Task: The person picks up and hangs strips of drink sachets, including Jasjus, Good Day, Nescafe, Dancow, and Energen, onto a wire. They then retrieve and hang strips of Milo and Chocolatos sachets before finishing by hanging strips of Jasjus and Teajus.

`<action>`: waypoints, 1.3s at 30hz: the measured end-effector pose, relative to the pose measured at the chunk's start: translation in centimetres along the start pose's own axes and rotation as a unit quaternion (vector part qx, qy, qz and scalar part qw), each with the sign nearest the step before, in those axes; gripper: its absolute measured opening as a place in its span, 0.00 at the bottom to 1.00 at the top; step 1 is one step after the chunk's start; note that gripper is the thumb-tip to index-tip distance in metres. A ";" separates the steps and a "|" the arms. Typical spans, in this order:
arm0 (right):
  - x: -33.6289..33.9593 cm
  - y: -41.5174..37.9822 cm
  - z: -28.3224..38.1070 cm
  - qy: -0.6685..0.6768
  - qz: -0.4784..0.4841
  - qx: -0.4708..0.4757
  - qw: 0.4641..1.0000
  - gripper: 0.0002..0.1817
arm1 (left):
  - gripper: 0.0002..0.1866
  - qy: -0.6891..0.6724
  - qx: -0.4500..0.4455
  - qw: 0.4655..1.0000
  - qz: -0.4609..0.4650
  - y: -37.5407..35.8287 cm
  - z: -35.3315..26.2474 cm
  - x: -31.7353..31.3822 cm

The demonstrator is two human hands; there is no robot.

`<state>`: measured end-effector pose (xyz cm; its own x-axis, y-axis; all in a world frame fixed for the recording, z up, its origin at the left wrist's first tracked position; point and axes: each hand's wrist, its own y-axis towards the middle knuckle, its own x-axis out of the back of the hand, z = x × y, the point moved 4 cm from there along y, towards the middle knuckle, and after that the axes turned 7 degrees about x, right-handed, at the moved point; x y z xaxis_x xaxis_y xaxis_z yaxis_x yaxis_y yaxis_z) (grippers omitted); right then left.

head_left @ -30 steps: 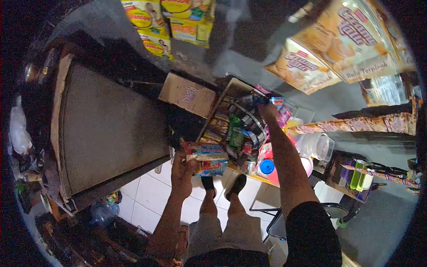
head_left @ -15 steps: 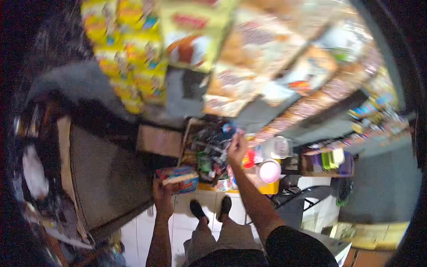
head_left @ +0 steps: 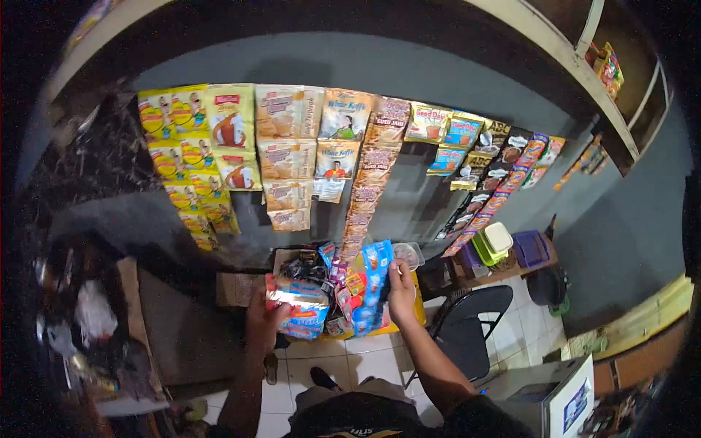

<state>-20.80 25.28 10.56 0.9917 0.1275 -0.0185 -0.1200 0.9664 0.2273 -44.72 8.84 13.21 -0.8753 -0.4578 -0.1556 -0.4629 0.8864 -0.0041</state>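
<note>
My left hand [head_left: 263, 319] is closed around a folded bundle of blue, red and silver sachets [head_left: 299, 305], thumb on top. To its right, my right hand [head_left: 399, 292] pinches the right edge of a blue strip of sachets [head_left: 374, 281], which hangs upright. Both hands are over a box of loose sachets [head_left: 303, 264], mostly dark, red and purple. The blue strip hides part of the yellow-edged table [head_left: 418, 306] below.
Sachet strips [head_left: 288, 150] hang along the grey wall ahead. Behind my right hand is a clear tub [head_left: 409, 255]. A black folding chair [head_left: 475, 321] stands at the right, near green and purple containers [head_left: 495, 243] on a shelf. Brown panel [head_left: 190, 328] at left.
The blue strip now shows clearly in my right hand, which was over the box before. My left hand still holds its bundle. The view has tilted, showing more of the wall.
</note>
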 end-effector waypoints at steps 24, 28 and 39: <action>7.9 -4.4 12.1 0.392 0.220 -0.068 0.891 0.32 | 0.17 -0.027 -0.134 0.990 -0.041 -10.5 -9.0 -6.4; 4.8 -3.9 9.8 0.288 0.272 -0.166 0.903 0.33 | 0.16 -0.022 -0.168 0.985 -0.021 -11.1 -11.0 -3.6; -4.4 -5.9 14.4 0.301 0.157 -0.157 0.927 0.18 | 0.16 -0.002 -0.176 0.984 0.019 -9.9 -14.7 4.7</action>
<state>-23.82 15.80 23.31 0.7105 0.4238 -0.5618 -0.4998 0.8659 0.0211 -46.30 -3.04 27.02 -0.8932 -0.4233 -0.1519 -0.4492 0.8241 0.3452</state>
